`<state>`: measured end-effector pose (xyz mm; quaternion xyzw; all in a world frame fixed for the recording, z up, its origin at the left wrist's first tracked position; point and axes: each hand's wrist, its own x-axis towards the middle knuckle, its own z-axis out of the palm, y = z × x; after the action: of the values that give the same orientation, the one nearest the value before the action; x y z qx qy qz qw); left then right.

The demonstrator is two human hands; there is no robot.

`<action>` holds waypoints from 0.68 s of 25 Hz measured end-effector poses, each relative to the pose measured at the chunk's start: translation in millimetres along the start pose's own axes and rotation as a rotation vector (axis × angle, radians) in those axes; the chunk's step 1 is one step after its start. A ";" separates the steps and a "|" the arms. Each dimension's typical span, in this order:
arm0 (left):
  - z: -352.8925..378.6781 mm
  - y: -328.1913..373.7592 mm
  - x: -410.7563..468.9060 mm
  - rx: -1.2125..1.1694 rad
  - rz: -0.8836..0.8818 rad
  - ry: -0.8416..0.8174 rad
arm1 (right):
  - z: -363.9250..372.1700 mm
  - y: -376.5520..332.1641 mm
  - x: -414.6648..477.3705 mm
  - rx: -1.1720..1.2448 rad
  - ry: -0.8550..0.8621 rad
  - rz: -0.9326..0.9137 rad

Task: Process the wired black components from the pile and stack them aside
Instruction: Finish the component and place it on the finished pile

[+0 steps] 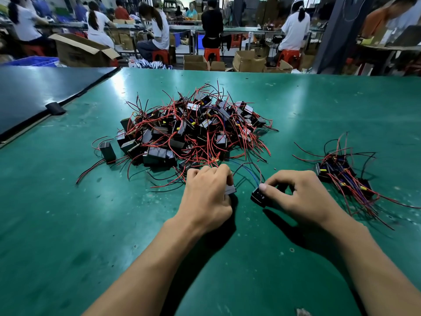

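Observation:
A big pile of black box components (186, 131) with red and black wires lies mid-table on the green mat. My left hand (207, 195) curls round one component (230, 189) just in front of the pile; only its pale edge shows. My right hand (298, 195) pinches a second black component (258, 197) between thumb and fingers, its blue and dark wires arching up toward the pile. A smaller set-aside stack of components (341, 174) lies to the right, wires trailing outward.
The green table (68, 224) abuts a dark blue panel (34, 92) at the left, with a black clip (55, 108) on the seam. One loose component (107, 151) stands left of the pile. Beyond the far edge are seated workers, cardboard boxes and red stools.

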<state>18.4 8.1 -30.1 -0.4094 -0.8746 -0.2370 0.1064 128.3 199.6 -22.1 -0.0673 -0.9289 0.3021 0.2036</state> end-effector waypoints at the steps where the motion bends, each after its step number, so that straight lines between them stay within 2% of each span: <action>1: 0.2 0.5 -0.4 -0.006 0.005 -0.006 | -1.9 -0.2 -0.4 0.002 0.010 0.020; 4: 0.3 2.8 -3.1 -0.030 0.037 -0.017 | -6.8 -2.0 -1.1 -0.001 0.038 0.071; 8: 0.8 6.8 -6.5 -0.044 0.094 -0.026 | -8.7 -3.4 0.2 0.022 0.221 0.173; 12: -0.7 10.2 -7.5 -0.073 0.093 -0.037 | -4.0 -0.4 1.3 -0.077 0.056 0.306; 17: -1.2 11.7 -8.7 -0.071 0.066 0.000 | -9.0 -4.4 2.0 -0.040 -0.005 0.286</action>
<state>32.9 8.2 -28.5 -0.4415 -0.8517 -0.2640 0.0995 130.2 201.4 -12.2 -0.2022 -0.9160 0.3098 0.1549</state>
